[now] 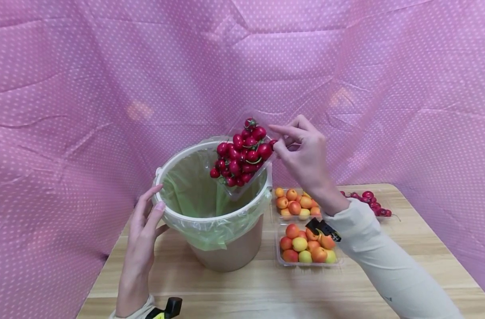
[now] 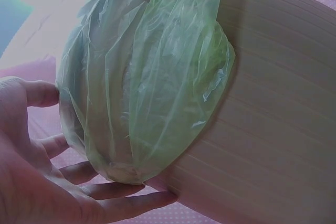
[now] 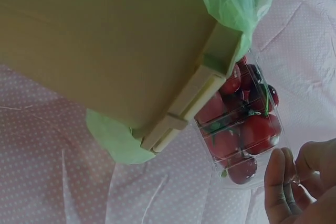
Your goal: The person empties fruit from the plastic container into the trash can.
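Note:
A clear plastic box (image 1: pixel 236 195) full of red cherry tomatoes (image 1: pixel 242 153) is held tilted over the mouth of a trash bin (image 1: pixel 230 257). My right hand (image 1: pixel 304 150) pinches the edge of the box between thumb and fingers; in the right wrist view the fingertips (image 3: pixel 275 177) are at its corner, beside a tomato (image 3: pixel 243 170). At the bin's left side, my left hand (image 1: pixel 140 241) touches the rim. Its fingers are spread along the green bin liner (image 2: pixel 168 87) and the bin wall (image 2: pixel 262 103) in the left wrist view.
To the right of the bin on the wooden table (image 1: pixel 258 297) stand two clear boxes of orange, red and yellow fruit, one farther back (image 1: pixel 294 206) and one nearer (image 1: pixel 306 243). More red fruit (image 1: pixel 371 204) lies behind my right forearm. Pink dotted cloth (image 1: pixel 226 66) surrounds the table.

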Demonstrator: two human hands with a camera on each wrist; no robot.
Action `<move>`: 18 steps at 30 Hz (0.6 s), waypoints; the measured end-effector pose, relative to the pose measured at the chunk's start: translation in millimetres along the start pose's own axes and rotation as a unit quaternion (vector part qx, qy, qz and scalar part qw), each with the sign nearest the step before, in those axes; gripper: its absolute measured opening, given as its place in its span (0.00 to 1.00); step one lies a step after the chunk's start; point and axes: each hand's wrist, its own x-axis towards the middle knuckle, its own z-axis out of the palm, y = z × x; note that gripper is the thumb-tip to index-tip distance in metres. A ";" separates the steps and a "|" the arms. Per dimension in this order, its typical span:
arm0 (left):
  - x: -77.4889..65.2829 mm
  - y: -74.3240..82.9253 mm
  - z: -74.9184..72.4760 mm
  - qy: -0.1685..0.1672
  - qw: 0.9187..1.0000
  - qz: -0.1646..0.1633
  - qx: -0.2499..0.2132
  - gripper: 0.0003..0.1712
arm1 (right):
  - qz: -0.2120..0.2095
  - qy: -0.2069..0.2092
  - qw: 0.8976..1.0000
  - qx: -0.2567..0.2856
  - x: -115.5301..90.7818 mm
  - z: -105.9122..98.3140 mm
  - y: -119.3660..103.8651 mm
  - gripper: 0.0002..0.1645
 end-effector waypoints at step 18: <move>-14.5 5.2 6.2 0.009 1.000 -0.001 0.004 0.26 | -0.087 -0.031 0.993 -0.076 -4.9 3.2 -5.5 0.19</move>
